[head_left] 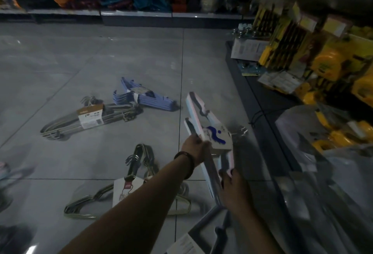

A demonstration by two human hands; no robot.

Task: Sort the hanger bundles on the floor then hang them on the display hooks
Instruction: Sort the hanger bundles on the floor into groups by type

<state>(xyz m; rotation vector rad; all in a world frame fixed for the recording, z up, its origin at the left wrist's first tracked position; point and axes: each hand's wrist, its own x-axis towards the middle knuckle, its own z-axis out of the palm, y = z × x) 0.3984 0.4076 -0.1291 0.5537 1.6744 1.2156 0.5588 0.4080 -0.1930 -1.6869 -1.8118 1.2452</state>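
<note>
My left hand (194, 149) and right hand (234, 190) both grip the pastel hanger bundle (211, 125); the purple bundle (145, 98) lies at its ten o'clock.

Both hands hold a pastel hanger bundle (201, 121) above the tiled floor (121, 56): the left hand (194, 149) grips beside its label, the right hand (234, 190) its near end. On the floor to the left lie a purple bundle (150, 99), a grey bundle (66, 126) and, nearer, a wire bundle (141, 159). Yellow goods (327, 62) hang at the right.
</note>
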